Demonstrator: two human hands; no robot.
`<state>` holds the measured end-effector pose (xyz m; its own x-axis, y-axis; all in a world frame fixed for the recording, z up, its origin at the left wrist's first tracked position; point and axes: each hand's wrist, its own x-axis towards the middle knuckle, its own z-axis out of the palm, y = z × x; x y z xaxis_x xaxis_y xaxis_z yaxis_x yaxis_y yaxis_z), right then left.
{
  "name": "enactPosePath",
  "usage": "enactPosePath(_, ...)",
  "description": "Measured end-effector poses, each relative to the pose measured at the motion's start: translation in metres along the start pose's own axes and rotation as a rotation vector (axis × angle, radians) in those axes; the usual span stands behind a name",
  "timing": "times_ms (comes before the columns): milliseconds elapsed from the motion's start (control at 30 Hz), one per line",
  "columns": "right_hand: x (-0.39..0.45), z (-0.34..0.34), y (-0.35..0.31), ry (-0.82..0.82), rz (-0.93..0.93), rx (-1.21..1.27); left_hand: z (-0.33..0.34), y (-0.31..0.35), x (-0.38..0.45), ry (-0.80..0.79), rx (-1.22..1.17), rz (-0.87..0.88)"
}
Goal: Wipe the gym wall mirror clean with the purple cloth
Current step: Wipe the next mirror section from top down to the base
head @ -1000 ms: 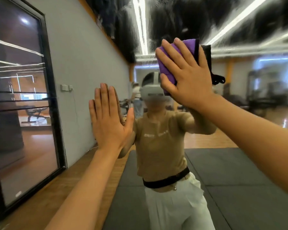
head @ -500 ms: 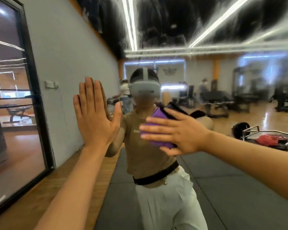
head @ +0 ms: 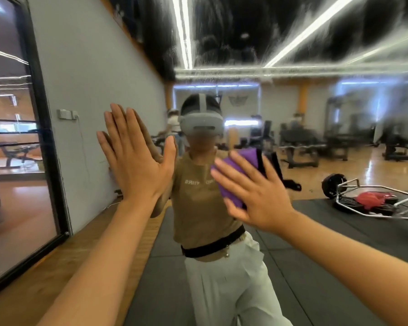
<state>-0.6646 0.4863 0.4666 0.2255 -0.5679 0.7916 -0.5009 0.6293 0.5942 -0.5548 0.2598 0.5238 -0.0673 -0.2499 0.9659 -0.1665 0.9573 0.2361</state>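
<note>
The right hand pressed the purple cloth flat against the gym wall mirror, fingers straight and spread over the cloth so that the whole palm could bear on it; no curled grip was needed, since pressure against the glass held the cloth in place. The cloth lay at about the chest height of the reflected person, just right of the reflected torso, with its purple edge showing above and left of the fingers. The right arm reached in from the lower right, wrist a little bent back.

The left hand lay flat on the mirror, left of the cloth and slightly higher, fingers straight and close together, thumb out, holding nothing. It probably served as a brace, steadying the body while the other arm swept. The left forearm rose from the lower left, nearly straight.

A trap bar showed in the reflection, well to the right of the cloth.
</note>
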Motion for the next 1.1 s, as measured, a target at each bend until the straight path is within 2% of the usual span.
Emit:
enactPosePath(133,-0.033,0.0,-0.003,-0.057,-0.095,0.015,-0.003,0.011,0.001,-0.065,0.032,-0.053)
enactPosePath(267,0.003,-0.009,0.045,-0.091,-0.279,-0.002,-0.004,0.013,0.0,-0.104,0.053,-0.055)
enactPosePath(400,0.061,-0.024,0.115,-0.02,-0.06,-0.044,-0.002,0.012,0.0,-0.104,0.077,-0.05)
enactPosePath(467,0.077,-0.028,0.128,0.019,0.071,-0.071,-0.001,0.012,0.0,-0.096,0.079,-0.053)
enactPosePath(633,0.065,-0.017,0.089,0.121,0.493,-0.027,0.003,0.012,-0.001,-0.07,0.049,-0.045)
enactPosePath(700,0.041,-0.011,0.062,0.107,0.523,-0.013,0.005,0.014,-0.004,-0.059,0.013,-0.012)
enactPosePath(900,-0.062,-0.007,0.03,-0.035,0.125,-0.003,0.015,0.029,-0.015,0.023,-0.081,0.173)
enactPosePath(1100,-0.058,-0.016,0.074,-0.118,-0.246,0.014,0.021,0.041,-0.021,0.024,-0.097,0.106)
